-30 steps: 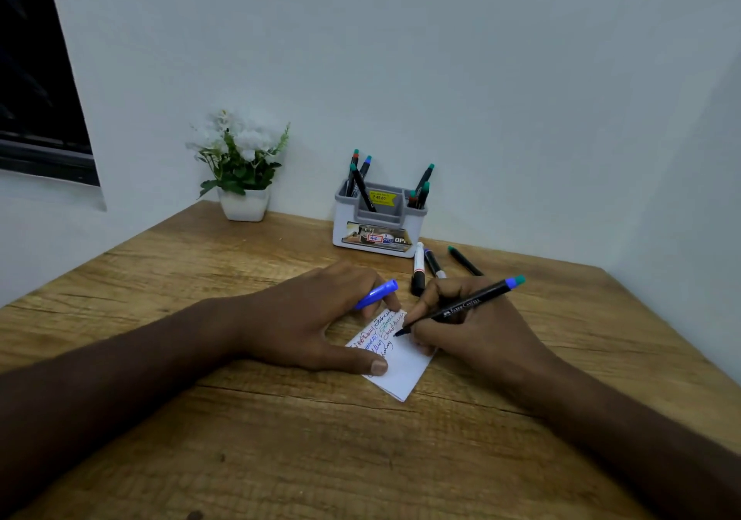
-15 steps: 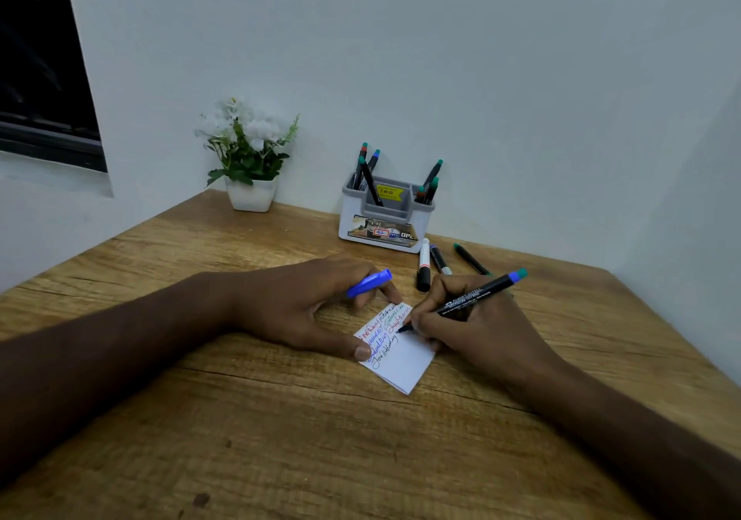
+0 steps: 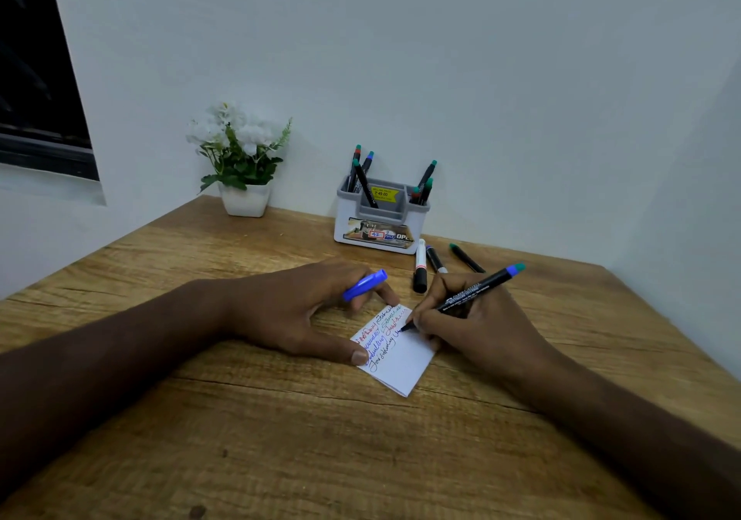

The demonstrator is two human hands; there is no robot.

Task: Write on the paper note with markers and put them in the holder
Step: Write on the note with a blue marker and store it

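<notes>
Left: potted plant (image 3: 243, 162) at the wall on the wooden bench (image 3: 280, 439). Left hand (image 3: 296, 311) rests on the bench, thumb pressing the left edge of the paper note (image 3: 395, 353), fingers curled in a grip around a blue cap (image 3: 365, 285). Note lies flat mid-bench, several lines of red, blue and green writing on its upper half. Right hand (image 3: 481, 327) has a clenched grip on a black marker (image 3: 477, 291), tip touching the note at the end of the last line; ink looks blue, hard to tell. Behind: grey holder (image 3: 381, 219) near the wall with markers standing in both side compartments. Three loose markers (image 3: 435, 259) lie just right of the holder's front.
</notes>
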